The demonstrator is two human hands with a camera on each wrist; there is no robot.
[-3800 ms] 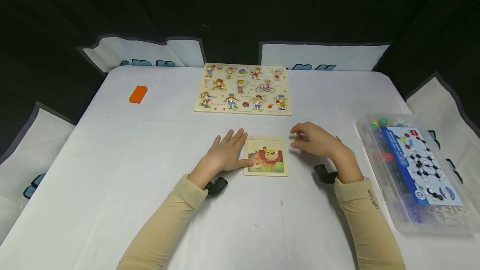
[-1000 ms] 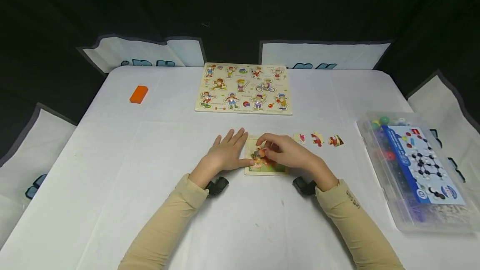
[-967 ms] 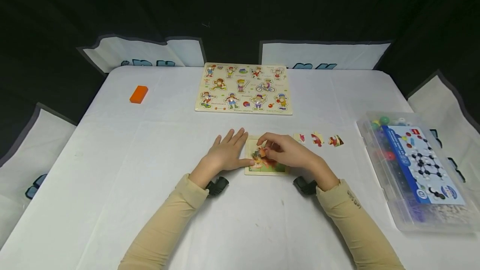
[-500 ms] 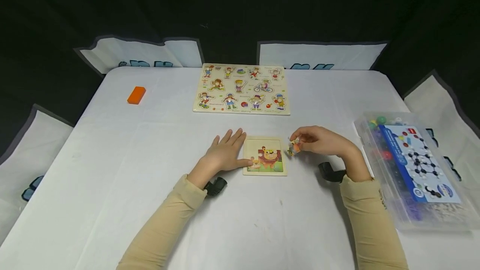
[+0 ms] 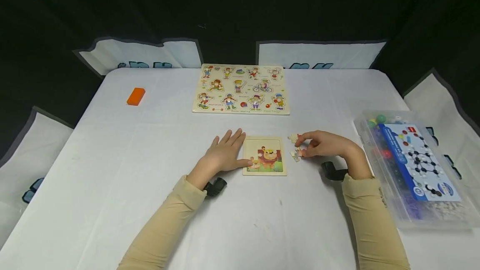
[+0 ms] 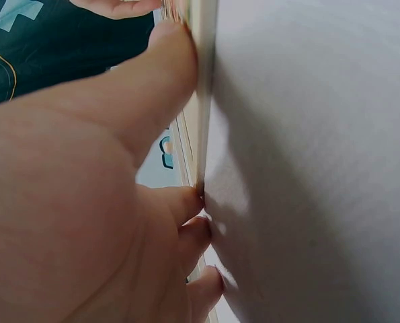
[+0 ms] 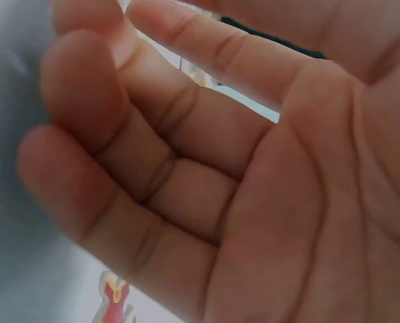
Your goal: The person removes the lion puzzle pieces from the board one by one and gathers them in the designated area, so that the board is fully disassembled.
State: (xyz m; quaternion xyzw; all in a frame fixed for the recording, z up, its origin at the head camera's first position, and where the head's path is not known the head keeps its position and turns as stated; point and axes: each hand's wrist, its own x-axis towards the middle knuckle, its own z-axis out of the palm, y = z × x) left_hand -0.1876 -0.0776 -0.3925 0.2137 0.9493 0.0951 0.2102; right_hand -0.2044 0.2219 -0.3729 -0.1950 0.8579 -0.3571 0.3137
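A small wooden lion puzzle board point(image 5: 268, 159) lies at the middle of the white table point(image 5: 150, 145). My left hand point(image 5: 234, 151) lies flat on the table at the board's left edge, with the thumb touching it. In the left wrist view, the board's edge point(image 6: 198, 101) stands against the left hand point(image 6: 119, 202). My right hand point(image 5: 305, 147) sits just right of the board, fingers curled, pinching a puzzle piece point(image 5: 296, 154) low at the table. Another loose piece point(image 5: 293, 137) lies just beyond it. In the right wrist view, the right hand point(image 7: 186, 168) shows its palm above a red loose piece point(image 7: 115, 299).
A larger peg puzzle board point(image 5: 241, 88) with figures lies at the back centre. An orange block point(image 5: 136, 96) sits at the back left. A clear plastic box point(image 5: 412, 166) of coloured balls stands at the right edge. Black curtains surround the table.
The right hand lifted a piece out of the lion board, carried it right and lowered it to the table beside the other loose pieces. The left hand stayed put.
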